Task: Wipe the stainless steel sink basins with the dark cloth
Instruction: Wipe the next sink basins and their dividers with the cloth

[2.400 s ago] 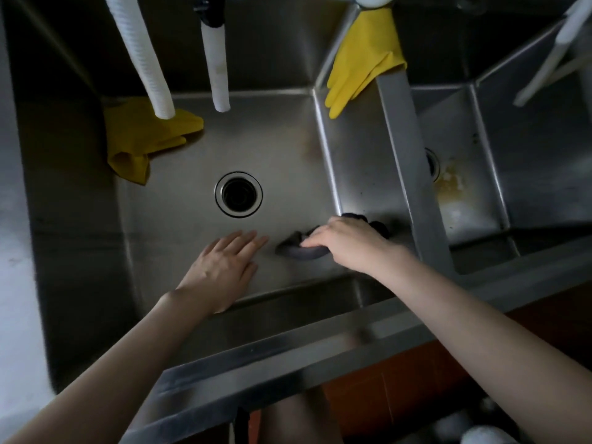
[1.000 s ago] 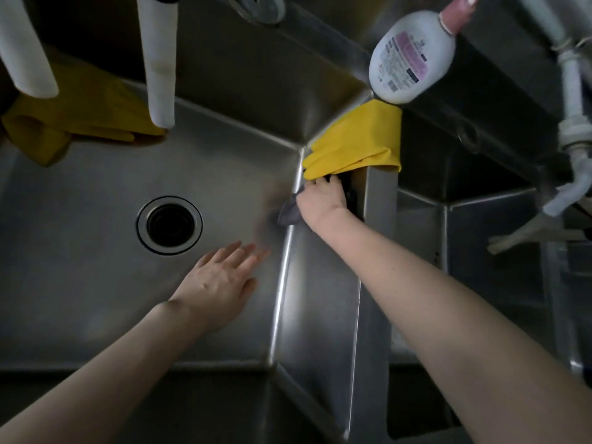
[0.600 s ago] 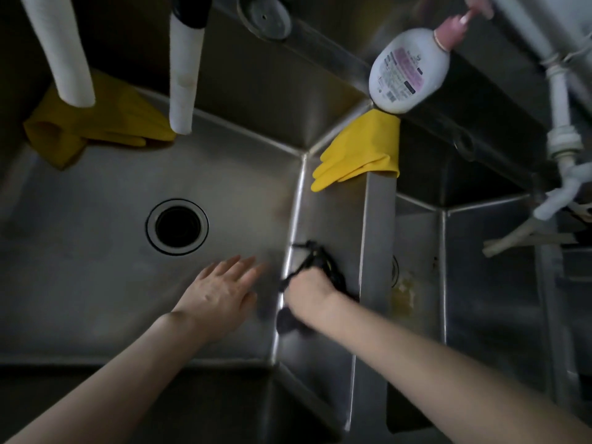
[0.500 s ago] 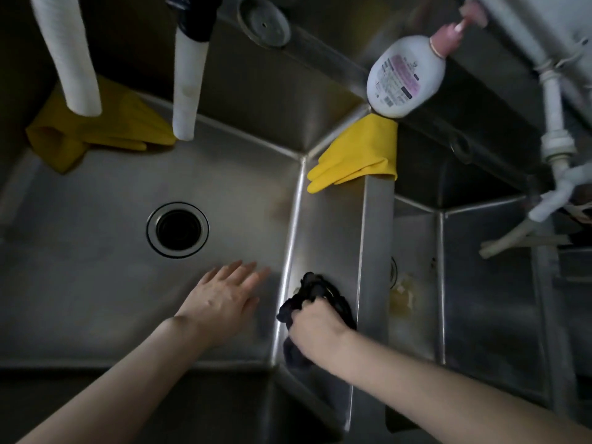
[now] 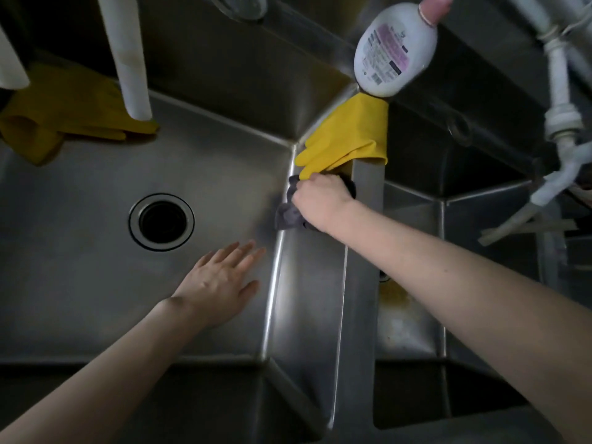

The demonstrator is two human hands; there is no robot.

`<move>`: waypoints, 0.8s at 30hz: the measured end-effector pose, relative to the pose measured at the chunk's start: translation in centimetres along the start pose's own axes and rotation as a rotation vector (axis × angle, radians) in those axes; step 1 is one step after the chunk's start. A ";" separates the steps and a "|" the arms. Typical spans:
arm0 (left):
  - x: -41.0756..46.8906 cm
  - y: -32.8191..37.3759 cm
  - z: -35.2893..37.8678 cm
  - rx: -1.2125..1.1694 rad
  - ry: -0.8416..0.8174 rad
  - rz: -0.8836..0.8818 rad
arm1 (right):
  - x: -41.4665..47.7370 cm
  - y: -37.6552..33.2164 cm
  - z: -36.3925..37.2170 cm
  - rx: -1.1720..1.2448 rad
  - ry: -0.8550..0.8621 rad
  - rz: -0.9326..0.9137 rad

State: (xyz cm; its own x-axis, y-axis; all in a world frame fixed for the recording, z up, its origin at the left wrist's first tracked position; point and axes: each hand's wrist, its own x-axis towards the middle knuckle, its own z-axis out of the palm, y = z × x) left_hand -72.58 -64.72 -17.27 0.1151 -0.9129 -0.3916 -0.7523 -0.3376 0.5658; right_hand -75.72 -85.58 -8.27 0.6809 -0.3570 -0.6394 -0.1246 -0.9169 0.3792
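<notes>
The dark cloth sits bunched against the right wall of the left basin, high on the steel where that wall meets the basin floor, close to the far corner. The right hand covers most of it, fingers curled over the fabric and pressing it to the wall; only a grey fold shows below the hand and a small dark edge beside the knuckles. Just above the knuckles hang the fingertips of a yellow rubber glove, which is draped over the far end of the divider between the two basins (glove tips and hand look to be touching, though the view is too dim to be sure).

The left hand lies flat on the basin floor with fingers straight and slightly spread, holding nothing, between the round drain and the wall being wiped. A second yellow glove lies crumpled in the far left corner, under a white hose hanging down.

Beyond the divider is the right basin, its floor marked with a yellowish stain. A white pump bottle stands on the back ledge above the draped glove, and white pipes run down at the far right.
</notes>
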 end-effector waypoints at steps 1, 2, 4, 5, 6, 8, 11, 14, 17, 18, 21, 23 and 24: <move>0.1 0.3 0.1 -0.007 0.000 -0.005 | -0.5 -0.5 0.3 -0.011 -0.013 -0.030; 0.2 0.7 0.3 -0.012 0.001 -0.011 | -1.2 -1.4 0.8 -0.025 -0.014 -0.072; 0.3 1.3 0.6 -0.025 -0.010 -0.019 | -2.5 -3.1 1.7 -0.046 -0.032 -0.145; 0.2 1.5 0.7 -0.025 -0.020 -0.027 | -3.0 -3.8 2.0 -0.052 -0.039 -0.172; 0.1 1.5 0.9 -0.017 -0.030 -0.038 | -3.5 -4.3 2.1 -0.059 -0.044 -0.195; -0.4 1.5 0.8 0.002 -0.049 -0.057 | -4.9 -5.3 2.2 -0.111 -0.079 -0.254; -1.6 1.2 0.2 -0.001 -0.071 -0.072 | -7.7 -7.6 2.9 -0.221 -0.183 -0.329; -3.3 1.0 -0.6 -0.005 -0.068 -0.054 | -9.8 -8.8 2.7 -0.168 -0.233 -0.319; -4.7 1.0 -1.5 0.010 -0.031 -0.027 | -12.0 -9.4 2.4 -0.110 -0.229 -0.332; -5.2 1.1 -1.8 0.018 -0.010 -0.004 | -12.8 -9.8 2.4 -0.109 -0.246 -0.327; -6.4 1.6 -2.6 0.042 0.092 0.045 | -15.2 -10.5 2.6 -0.030 -0.231 -0.264; -6.7 2.0 -2.8 0.091 0.177 0.055 | -16.6 -10.0 2.9 0.099 -0.085 -0.217; -6.9 2.2 -2.9 0.127 0.184 0.049 | -17.3 -9.6 3.1 0.157 0.008 -0.198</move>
State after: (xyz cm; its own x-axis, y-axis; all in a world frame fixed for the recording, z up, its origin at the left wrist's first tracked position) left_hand -73.10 -59.82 -11.23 0.1838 -0.9579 -0.2207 -0.8342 -0.2708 0.4805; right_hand -88.54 -71.17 -2.92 0.7090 -0.1672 -0.6851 -0.0988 -0.9855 0.1382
